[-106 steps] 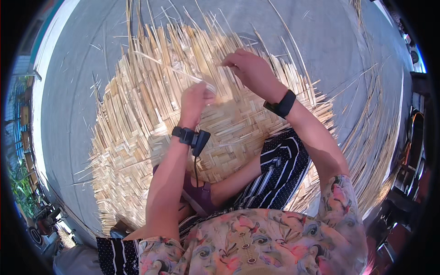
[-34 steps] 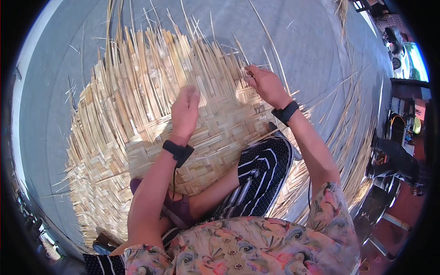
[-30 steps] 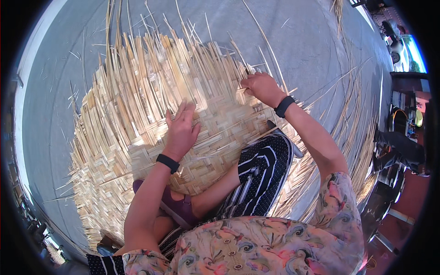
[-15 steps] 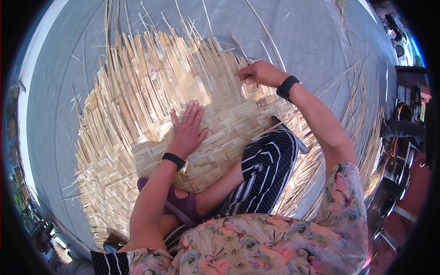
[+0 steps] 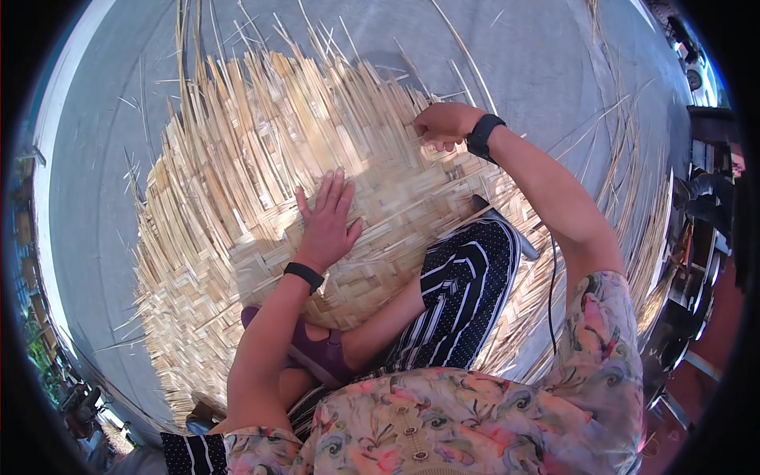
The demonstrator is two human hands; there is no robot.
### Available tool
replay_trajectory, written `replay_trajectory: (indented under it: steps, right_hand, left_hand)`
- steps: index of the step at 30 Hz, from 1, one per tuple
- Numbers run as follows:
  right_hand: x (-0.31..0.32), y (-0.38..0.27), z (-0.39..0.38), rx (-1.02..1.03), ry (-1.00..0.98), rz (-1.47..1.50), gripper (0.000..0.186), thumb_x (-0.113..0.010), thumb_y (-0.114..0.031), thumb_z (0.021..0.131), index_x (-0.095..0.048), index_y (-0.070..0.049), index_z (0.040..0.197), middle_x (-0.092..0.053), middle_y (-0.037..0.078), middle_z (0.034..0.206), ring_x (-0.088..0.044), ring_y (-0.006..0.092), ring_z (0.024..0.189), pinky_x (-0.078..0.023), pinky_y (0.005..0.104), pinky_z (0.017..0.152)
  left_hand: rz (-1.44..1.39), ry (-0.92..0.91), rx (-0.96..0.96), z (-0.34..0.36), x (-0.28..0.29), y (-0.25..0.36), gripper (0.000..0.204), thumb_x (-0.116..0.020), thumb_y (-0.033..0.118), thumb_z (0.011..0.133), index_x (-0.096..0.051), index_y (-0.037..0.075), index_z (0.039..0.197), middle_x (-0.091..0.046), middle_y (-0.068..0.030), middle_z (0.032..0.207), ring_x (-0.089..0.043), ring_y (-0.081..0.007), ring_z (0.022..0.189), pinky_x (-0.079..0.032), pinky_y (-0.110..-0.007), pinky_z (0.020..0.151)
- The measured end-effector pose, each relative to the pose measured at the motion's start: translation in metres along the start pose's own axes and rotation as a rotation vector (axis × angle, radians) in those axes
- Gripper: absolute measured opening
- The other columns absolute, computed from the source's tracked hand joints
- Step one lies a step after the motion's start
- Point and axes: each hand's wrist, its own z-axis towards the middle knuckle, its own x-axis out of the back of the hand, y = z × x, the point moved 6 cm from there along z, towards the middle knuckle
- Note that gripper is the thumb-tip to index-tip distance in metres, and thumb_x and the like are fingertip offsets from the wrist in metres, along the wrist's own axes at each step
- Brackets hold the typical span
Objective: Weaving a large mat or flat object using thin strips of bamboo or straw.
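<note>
A woven mat of pale bamboo strips spreads beneath me, with loose strip ends standing out along its far edge. My left hand lies flat on the weave near the middle, its fingers spread. At the mat's far right edge, my right hand is bent at the wrist with curled fingers pointing down to the strips. Whatever its fingers grip, if anything, is hidden behind the hand. Both wrists carry black bands. My bent leg and purple shoe rest on the near part of the mat.
Long loose strips lie in a pile on the grey floor to the right. Beside my knee a dark grey object sticks out. At the far right rim is a person's dark-clothed leg beside some furniture.
My right hand has turned slightly, its fingers curling further under at nearly the same spot. The left hand stays flat in place. A thin dark cord now shows beside my right arm.
</note>
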Motion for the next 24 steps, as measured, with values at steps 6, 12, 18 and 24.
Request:
replay_trajectory:
  steps: [6,12,18,24]
  right_hand:
    - [-0.011,-0.010,-0.033,0.188,0.457,-0.343,0.024,-0.066,-0.031,0.080,-0.073,-0.010,0.090,-0.072,0.010,0.088,-0.068,0.0325,0.083,-0.052,0.0447,0.068]
    - [0.005,0.019,-0.085,-0.031,0.298,0.148,0.029,-0.067,-0.034,0.088,-0.070,-0.005,0.089,-0.068,0.004,0.070,-0.066,0.0155,0.064,-0.049,0.0295,0.059]
    - [0.042,0.057,-0.091,-0.345,0.630,-0.226,0.052,-0.052,-0.052,0.098,-0.065,-0.002,0.098,-0.066,0.009,0.086,-0.064,0.0259,0.088,-0.049,0.0404,0.079]
    - [0.035,0.066,-0.017,0.141,0.464,0.748,0.048,-0.061,-0.053,0.093,-0.064,-0.007,0.108,-0.063,0.004,0.096,-0.055,0.0164,0.095,-0.043,0.0327,0.089]
  left_hand:
    - [0.029,-0.061,-0.058,0.013,0.023,0.008,0.066,-0.062,0.026,0.086,-0.042,0.005,0.144,-0.033,-0.0125,0.156,-0.032,-0.0272,0.143,-0.005,-0.070,0.111]
    - [-0.685,0.110,-0.216,0.124,0.033,0.060,0.039,-0.062,-0.004,0.080,-0.060,0.002,0.118,-0.062,-0.0156,0.109,-0.062,-0.0299,0.097,-0.051,-0.030,0.080]
    - [-0.975,-0.050,0.095,0.146,-0.013,0.063,0.010,-0.067,-0.002,0.080,-0.070,0.000,0.090,-0.063,-0.0074,0.086,-0.062,-0.0208,0.081,-0.048,-0.029,0.075]
    - [-0.991,0.054,-0.102,0.126,0.009,0.070,0.009,-0.068,0.001,0.082,-0.069,0.002,0.091,-0.062,-0.0066,0.087,-0.062,-0.0220,0.084,-0.048,-0.029,0.076]
